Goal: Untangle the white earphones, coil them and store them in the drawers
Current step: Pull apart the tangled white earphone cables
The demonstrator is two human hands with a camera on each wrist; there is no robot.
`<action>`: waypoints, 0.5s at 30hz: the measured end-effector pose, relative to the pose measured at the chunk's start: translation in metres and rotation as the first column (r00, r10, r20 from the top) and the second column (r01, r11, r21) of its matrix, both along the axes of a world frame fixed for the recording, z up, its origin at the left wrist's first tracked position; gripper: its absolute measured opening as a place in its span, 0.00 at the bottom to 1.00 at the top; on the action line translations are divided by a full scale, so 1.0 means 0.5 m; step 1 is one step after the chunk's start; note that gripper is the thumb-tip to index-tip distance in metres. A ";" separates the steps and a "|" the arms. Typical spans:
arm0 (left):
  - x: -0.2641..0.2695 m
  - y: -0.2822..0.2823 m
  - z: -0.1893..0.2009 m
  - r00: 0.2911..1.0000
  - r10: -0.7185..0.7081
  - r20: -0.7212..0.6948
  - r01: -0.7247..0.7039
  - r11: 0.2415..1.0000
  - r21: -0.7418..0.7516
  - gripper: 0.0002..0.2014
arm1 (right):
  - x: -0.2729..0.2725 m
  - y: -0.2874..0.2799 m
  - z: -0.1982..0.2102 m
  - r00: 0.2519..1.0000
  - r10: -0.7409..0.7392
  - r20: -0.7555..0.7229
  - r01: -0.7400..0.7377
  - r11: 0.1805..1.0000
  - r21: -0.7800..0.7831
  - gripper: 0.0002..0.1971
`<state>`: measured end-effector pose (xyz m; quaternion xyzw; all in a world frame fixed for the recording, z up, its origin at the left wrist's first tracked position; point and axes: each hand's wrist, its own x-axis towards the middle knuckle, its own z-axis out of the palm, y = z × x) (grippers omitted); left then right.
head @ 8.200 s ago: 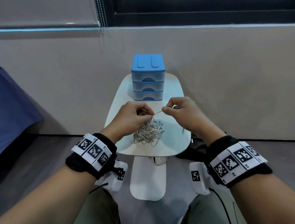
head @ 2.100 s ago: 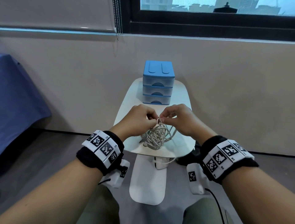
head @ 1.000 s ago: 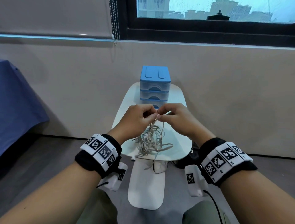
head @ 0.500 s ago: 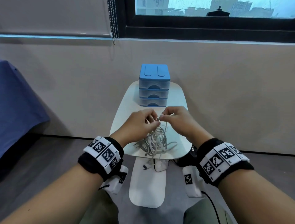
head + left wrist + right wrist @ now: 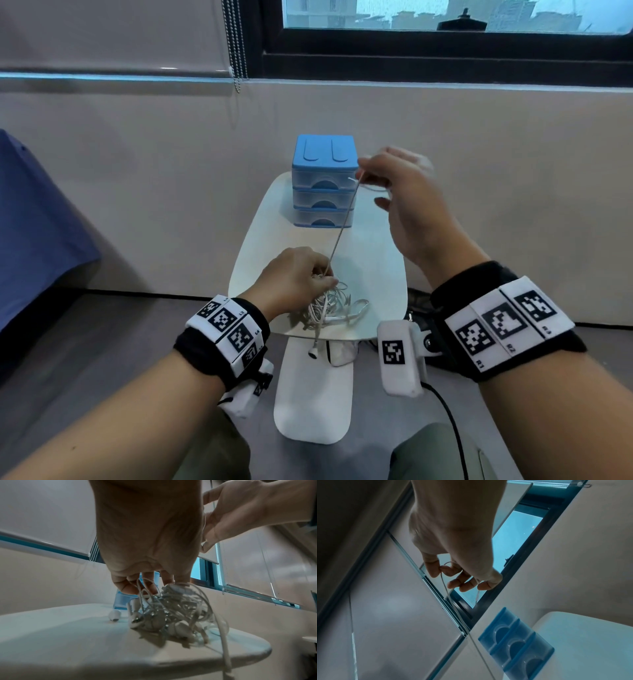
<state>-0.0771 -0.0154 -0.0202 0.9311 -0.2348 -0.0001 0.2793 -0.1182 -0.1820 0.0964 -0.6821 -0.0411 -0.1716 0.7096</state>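
Observation:
A tangled bundle of white earphones lies near the front edge of the small white table. My left hand holds the bundle down, its fingertips curled into the cords. My right hand is raised in front of the blue drawer unit and pinches one strand. That strand runs taut from the right hand down to the bundle. One earbud dangles over the table's front edge.
The drawer unit stands at the back of the table with its three drawers closed. The wall and a window lie behind, a blue cloth at the left. The table's white base sits on the grey floor between my knees.
My right hand has risen up and back, pulling one strand taut out of the bundle. My left hand has dropped onto the bundle near the table's front edge.

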 end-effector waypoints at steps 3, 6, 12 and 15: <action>0.001 0.004 0.007 0.998 -0.020 -0.065 0.014 0.996 -0.087 0.08 | 0.003 -0.007 0.012 0.997 -0.055 0.058 0.055 0.998 0.011 0.11; -0.001 0.018 0.020 0.984 -0.069 -0.167 0.036 0.981 -0.192 0.08 | 0.002 -0.012 0.008 0.989 -0.099 0.112 0.096 0.995 0.036 0.12; 0.005 0.048 0.031 0.966 -0.108 -0.234 0.061 0.978 -0.200 0.10 | 0.014 -0.029 -0.027 0.985 -0.131 0.108 0.110 0.977 0.182 0.12; 0.000 0.048 0.030 0.973 -0.124 -0.192 0.089 0.979 -0.183 0.06 | 0.026 -0.029 -0.059 0.982 -0.189 0.019 0.188 0.981 0.053 0.10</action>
